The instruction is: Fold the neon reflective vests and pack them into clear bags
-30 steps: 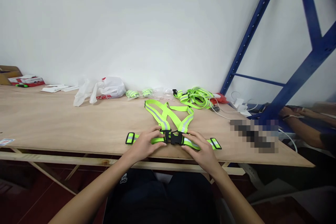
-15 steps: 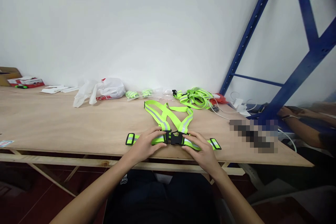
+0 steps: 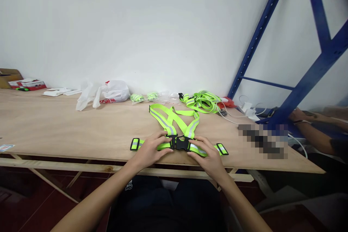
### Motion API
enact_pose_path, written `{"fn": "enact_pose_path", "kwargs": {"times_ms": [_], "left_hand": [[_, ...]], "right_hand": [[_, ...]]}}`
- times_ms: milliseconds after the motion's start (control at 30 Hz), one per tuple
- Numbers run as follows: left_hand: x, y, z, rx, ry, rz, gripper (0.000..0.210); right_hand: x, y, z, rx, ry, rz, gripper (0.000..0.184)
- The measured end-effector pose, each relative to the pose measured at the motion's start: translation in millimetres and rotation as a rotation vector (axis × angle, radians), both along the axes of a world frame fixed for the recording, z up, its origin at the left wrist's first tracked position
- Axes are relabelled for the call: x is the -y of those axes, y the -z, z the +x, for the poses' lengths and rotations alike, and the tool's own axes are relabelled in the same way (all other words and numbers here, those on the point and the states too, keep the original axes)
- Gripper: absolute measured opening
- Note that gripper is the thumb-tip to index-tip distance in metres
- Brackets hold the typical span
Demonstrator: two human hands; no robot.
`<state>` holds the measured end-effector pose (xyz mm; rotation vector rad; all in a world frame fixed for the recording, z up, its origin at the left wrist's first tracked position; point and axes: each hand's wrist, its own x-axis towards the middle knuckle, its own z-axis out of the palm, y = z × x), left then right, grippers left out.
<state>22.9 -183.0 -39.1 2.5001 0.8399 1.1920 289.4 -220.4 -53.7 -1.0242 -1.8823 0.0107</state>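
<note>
A neon-yellow reflective harness [image 3: 165, 118] with grey stripes lies spread on the wooden table, its two shoulder straps crossing behind the waist belt. At the belt's middle sits a black side-release buckle [image 3: 182, 143], its two halves meeting. My left hand [image 3: 152, 149] grips the left buckle half and the strap beside it between thumb and fingers. On the other side, my right hand [image 3: 207, 152] pinches the right half where it joins the belt. Black strap sliders [image 3: 135, 144] show at both belt ends. Fingers cover part of the belt.
Along the wall lie a white plastic bag [image 3: 116, 91], bagged rolled straps [image 3: 136, 98] and a tangled pile of similar straps [image 3: 203, 100]. A blue metal frame [image 3: 261, 32] rises at the right, with white cables [image 3: 231, 119] near it. Another person's arm [image 3: 312, 132] shows beyond.
The gap between the buckle halves has closed; my right hand has shifted slightly left with its half. My left hand stays almost in place.
</note>
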Motion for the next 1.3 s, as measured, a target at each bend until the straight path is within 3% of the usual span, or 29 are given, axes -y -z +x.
{"fn": "enact_pose_path", "kwargs": {"times_ms": [1300], "left_hand": [[-2.6,2.1,-0.8,-0.045,0.060,-0.058,0.022]], "right_hand": [[0.5,4.9,-3.1,0.015,-0.021,-0.093,0.022]]}}
